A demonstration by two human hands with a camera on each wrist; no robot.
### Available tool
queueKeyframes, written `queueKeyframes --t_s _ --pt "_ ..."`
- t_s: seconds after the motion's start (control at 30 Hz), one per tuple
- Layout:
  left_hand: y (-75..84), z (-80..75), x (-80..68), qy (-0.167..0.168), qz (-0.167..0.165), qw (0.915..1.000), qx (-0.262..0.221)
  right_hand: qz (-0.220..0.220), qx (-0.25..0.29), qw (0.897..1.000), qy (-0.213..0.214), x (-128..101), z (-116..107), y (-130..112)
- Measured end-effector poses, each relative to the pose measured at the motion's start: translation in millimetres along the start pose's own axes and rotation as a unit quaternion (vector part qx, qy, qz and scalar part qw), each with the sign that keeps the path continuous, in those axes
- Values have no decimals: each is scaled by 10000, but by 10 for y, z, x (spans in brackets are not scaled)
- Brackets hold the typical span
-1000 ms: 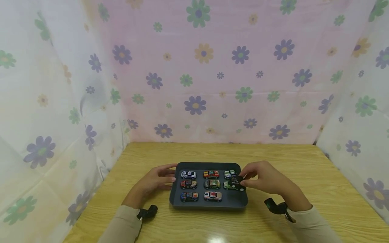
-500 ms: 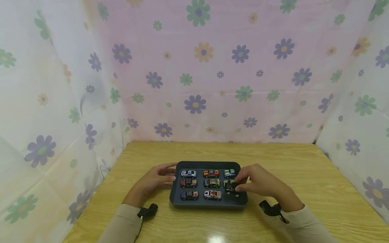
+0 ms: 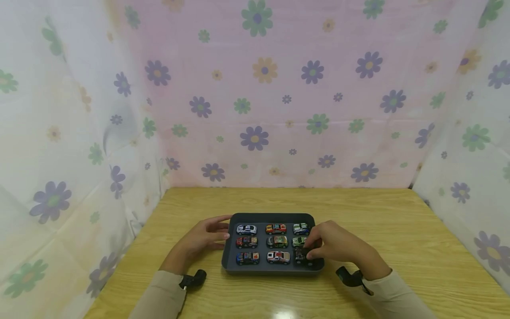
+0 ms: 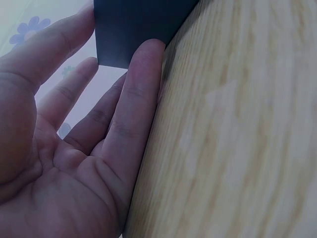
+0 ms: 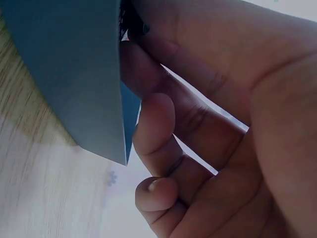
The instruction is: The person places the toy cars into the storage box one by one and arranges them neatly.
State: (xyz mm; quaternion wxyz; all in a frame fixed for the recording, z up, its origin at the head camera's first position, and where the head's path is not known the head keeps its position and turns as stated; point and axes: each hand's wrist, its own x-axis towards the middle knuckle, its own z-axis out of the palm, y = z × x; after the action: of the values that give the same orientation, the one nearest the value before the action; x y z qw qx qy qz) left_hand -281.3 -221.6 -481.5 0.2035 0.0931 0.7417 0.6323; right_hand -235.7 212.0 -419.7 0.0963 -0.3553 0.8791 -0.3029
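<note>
In the head view a dark grey tray [image 3: 263, 271] holds toy cars in rows. My right hand [image 3: 338, 243] reaches over its right side and pinches a black toy car [image 3: 303, 257] between thumb and fingers at the front right corner, low in the tray. Just behind that car sits a green toy car [image 3: 299, 241], partly covered by the fingers. My left hand [image 3: 201, 237] rests at the tray's left side, fingers fairly straight, fingertips at the wall. The left wrist view shows its fingers [image 4: 141, 94] against the tray's outer wall [image 4: 133, 29].
Beside the black car stands a white and red toy car [image 3: 278, 257], with a blue one [image 3: 247, 258] further left. Several more cars fill the rows behind. The wooden table [image 3: 191, 199] meets a flowered curtain [image 3: 279, 173] at the back and sides.
My right hand has carried the black toy car forward and slightly left, from over the green car to the front right corner of the tray. The left hand has stayed put.
</note>
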Motion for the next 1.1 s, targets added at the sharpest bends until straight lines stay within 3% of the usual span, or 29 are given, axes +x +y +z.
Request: queueKeyframes --t_s 0.57,1.1 --pt "-5 -14 -50 50 -41 9999 -100 175 -252 9995 -27 41 57 35" --pt "36 -43 -59 -127 60 9998 -105 211 -322 9992 43 41 21 -4"
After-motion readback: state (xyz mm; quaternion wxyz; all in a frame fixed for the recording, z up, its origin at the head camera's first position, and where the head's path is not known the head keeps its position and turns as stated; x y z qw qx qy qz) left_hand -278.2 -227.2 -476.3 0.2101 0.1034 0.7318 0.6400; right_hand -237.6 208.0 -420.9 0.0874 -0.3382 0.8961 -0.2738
